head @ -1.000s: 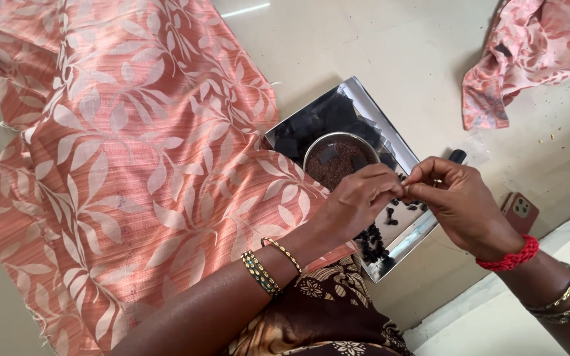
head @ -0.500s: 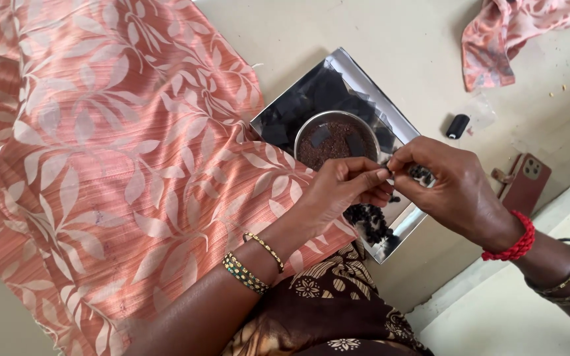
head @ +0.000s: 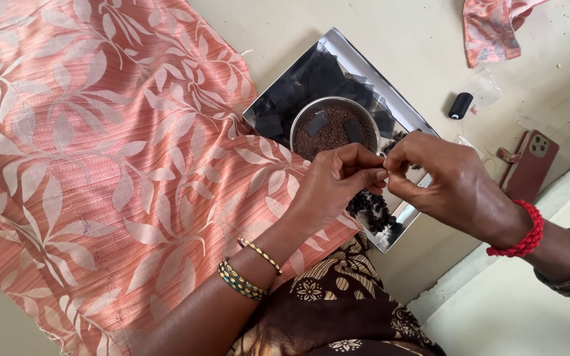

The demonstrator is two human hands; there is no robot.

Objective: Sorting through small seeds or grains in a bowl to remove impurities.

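Note:
My left hand and my right hand meet fingertip to fingertip over a shiny steel tray. Both pinch something very small between them; it is too small to name. Just behind the fingers a round steel bowl holds fine brown grains and a couple of dark square pieces. On the tray lie several black fabric squares and a pile of small black lumps. Bangles circle both wrists, and a red beaded band is on the right one.
A large salmon-pink leaf-patterned cloth covers the floor to the left. A black thread spool, a phone in a brown case and another piece of pink cloth lie on the right. A white ledge runs at lower right.
The view has shifted, so the tray and phone sit further right and higher. My hands stay joined at the fingertips over the tray, working the same small thing.

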